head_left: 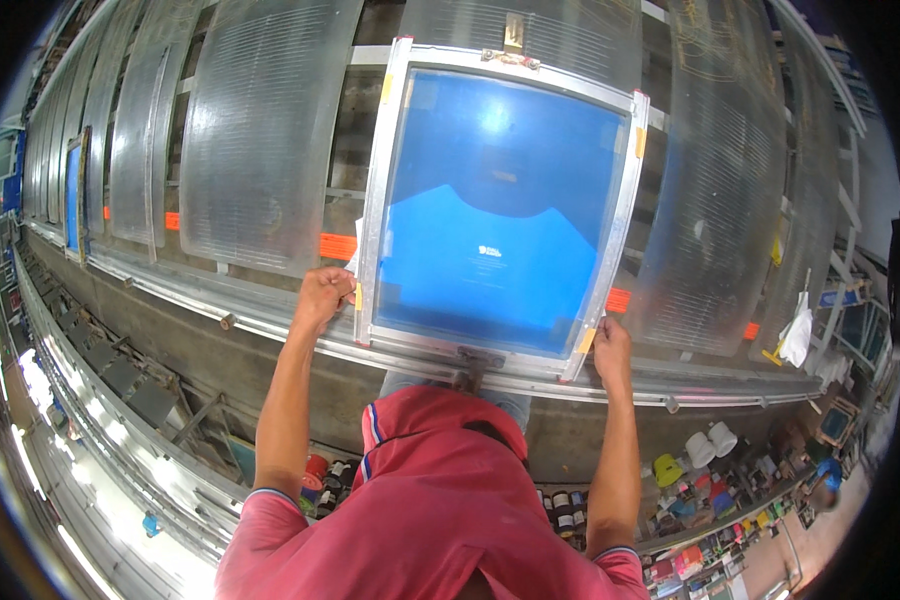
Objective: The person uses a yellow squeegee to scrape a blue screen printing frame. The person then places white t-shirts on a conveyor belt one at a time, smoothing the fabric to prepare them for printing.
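Observation:
A screen printing frame (367, 190) with pale metal rails and blue mesh lies in front of me across a grey printing board. Through the mesh shows a brighter blue cloth piece (440, 270) with a curved neckline and a small white print. My left hand (327, 295) is closed at the lower part of the left rail, fingers curled in against it. A white scrap (356, 245) pokes out beside that rail, just above the hand. At the lower right corner, my right hand (611, 352) is closed against the right rail. The undersides of both grips are hidden.
Long grey boards (260, 130) stand in a row on both sides, with orange tabs (338, 246) at their near ends. A metal rail (270, 313) runs along the near edge. A white cloth (797, 330) hangs at right. Containers (670, 470) crowd the floor at lower right.

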`<state>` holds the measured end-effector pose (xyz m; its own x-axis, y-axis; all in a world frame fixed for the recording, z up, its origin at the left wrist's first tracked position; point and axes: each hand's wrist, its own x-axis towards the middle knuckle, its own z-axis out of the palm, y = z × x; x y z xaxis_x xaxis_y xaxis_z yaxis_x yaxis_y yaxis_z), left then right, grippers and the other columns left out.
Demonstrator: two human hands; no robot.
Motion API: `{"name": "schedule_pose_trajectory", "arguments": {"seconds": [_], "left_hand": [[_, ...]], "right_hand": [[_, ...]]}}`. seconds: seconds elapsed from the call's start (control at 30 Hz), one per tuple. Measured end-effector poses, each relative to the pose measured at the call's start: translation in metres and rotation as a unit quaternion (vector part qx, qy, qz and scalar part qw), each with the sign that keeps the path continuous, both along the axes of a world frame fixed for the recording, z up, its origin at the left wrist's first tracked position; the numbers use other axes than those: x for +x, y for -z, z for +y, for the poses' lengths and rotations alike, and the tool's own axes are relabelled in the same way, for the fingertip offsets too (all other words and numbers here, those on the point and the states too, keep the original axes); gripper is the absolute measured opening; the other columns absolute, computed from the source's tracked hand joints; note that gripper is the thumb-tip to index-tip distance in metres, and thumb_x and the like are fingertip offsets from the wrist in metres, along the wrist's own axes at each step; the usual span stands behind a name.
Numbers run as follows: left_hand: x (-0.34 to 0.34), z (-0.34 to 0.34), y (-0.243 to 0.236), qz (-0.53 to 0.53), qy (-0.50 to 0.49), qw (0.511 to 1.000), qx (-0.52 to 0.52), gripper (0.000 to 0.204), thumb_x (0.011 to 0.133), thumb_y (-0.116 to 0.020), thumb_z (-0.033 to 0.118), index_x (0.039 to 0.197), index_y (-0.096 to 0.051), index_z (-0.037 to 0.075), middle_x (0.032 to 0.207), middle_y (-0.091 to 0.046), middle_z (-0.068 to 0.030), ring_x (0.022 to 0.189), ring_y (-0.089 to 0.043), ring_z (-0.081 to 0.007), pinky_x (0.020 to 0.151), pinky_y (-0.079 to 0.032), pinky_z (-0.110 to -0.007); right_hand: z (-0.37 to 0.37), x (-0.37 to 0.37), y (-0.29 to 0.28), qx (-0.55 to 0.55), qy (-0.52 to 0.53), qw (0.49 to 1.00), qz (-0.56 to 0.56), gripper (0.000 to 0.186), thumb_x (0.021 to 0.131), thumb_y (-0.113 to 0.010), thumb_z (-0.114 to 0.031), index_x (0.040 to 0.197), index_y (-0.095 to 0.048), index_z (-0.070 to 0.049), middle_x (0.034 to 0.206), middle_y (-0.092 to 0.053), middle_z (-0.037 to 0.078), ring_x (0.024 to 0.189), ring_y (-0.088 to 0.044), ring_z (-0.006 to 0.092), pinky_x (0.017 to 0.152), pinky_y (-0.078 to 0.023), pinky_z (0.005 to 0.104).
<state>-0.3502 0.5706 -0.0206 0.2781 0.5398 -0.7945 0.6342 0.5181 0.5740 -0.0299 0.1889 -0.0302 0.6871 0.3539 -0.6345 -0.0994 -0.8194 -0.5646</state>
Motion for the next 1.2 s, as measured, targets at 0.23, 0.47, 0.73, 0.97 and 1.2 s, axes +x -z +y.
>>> {"name": "schedule_pose_trajectory", "arguments": {"seconds": [0.23, 0.47, 0.73, 0.97, 1.2], "left_hand": [[-0.003, 0.0, 0.005, -0.03, -0.004, 0.999, -0.017, 0.008, 0.089, -0.064, 0.003, 0.086, -0.068, -0.003, 0.07, -0.066, -0.0065, 0.057, -0.056, -0.0108, 0.049, -0.041, -0.025], [-0.005, 0.003, 0.007, -0.039, 0.015, 0.999, -0.027, 0.009, 0.09, -0.064, 0.004, 0.086, -0.068, -0.003, 0.072, -0.067, -0.0072, 0.062, -0.061, -0.013, 0.054, -0.046, -0.026], [0.008, 0.007, -0.011, -0.025, -0.005, 0.999, -0.035, 0.01, 0.089, -0.065, 0.005, 0.089, -0.069, -0.004, 0.073, -0.067, -0.0079, 0.063, -0.063, -0.0128, 0.051, -0.049, -0.025], [0.002, -0.003, 0.007, -0.012, 0.009, 0.999, 0.052, 0.011, 0.086, -0.066, 0.004, 0.089, -0.069, -0.007, 0.07, -0.066, -0.0068, 0.059, -0.061, -0.0115, 0.051, -0.049, -0.025], [0.005, -0.009, 0.003, -0.004, -0.005, 0.997, 0.079, 0.011, 0.086, -0.065, 0.003, 0.087, -0.069, -0.008, 0.069, -0.066, -0.0071, 0.058, -0.06, -0.0108, 0.051, -0.048, -0.024]], "right_hand": [[-0.01, 0.002, 0.011, -0.026, -0.016, 0.999, -0.012, 0.016, 0.09, -0.052, -0.004, 0.097, -0.064, 0.004, 0.081, -0.066, 0.021, 0.075, -0.066, 0.0291, 0.07, -0.05, 0.0393], [-0.006, 0.002, 0.006, -0.023, -0.02, 0.999, -0.013, 0.016, 0.089, -0.053, -0.004, 0.096, -0.064, 0.004, 0.081, -0.066, 0.022, 0.076, -0.066, 0.0314, 0.071, -0.05, 0.0406], [-0.011, 0.008, 0.009, 0.025, 0.04, 0.997, 0.068, 0.015, 0.091, -0.053, -0.002, 0.096, -0.066, 0.003, 0.075, -0.065, 0.011, 0.068, -0.063, 0.0192, 0.063, -0.048, 0.0327], [0.0, 0.011, -0.001, 0.055, 0.082, 0.989, 0.107, 0.016, 0.093, -0.051, -0.002, 0.097, -0.066, 0.002, 0.071, -0.06, 0.003, 0.062, -0.055, 0.011, 0.057, -0.044, 0.0281], [0.004, 0.003, 0.0, 0.023, 0.069, 0.996, 0.057, 0.016, 0.097, -0.049, -0.003, 0.092, -0.064, 0.001, 0.074, -0.059, 0.001, 0.065, -0.052, 0.0099, 0.058, -0.042, 0.0278]]}}
